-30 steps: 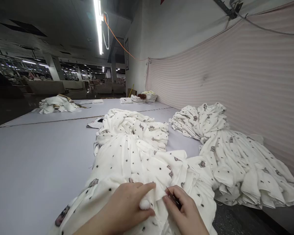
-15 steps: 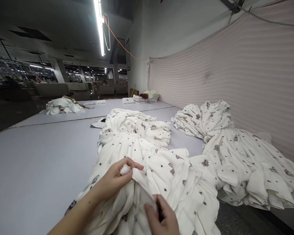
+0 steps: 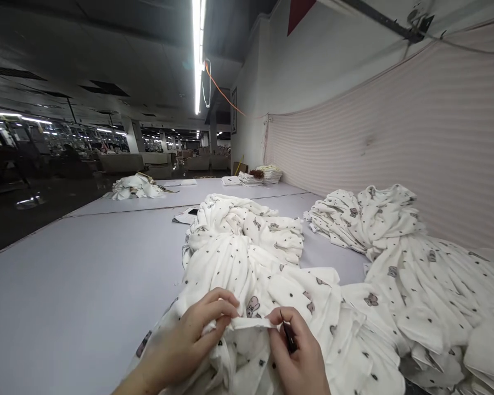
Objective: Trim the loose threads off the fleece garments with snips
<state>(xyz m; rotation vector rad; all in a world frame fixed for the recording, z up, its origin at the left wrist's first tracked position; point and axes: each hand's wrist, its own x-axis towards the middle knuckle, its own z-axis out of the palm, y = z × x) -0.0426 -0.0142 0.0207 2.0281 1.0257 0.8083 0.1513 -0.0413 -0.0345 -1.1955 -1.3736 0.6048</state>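
A white garment [image 3: 247, 269] printed with small dark motifs lies bunched on the pale table [image 3: 86, 274] in front of me. My left hand [image 3: 193, 340] pinches a fold of its edge between thumb and fingers. My right hand [image 3: 298, 351] pinches the same edge a little to the right, so a short strip of cloth is stretched between the two hands. A thin dark tool [image 3: 288, 337], like small snips, is also tucked in my right hand's fingers.
A large heap of the same printed garments [image 3: 399, 258] lies to the right, along a striped cloth-covered wall [image 3: 395, 142]. Farther back on the table are a white fabric pile [image 3: 134, 187], folded stacks [image 3: 259, 175] and papers [image 3: 185, 216].
Both hands have shifted along the garment and now hold a strip of its edge taut between them. The view has turned slightly left and down.
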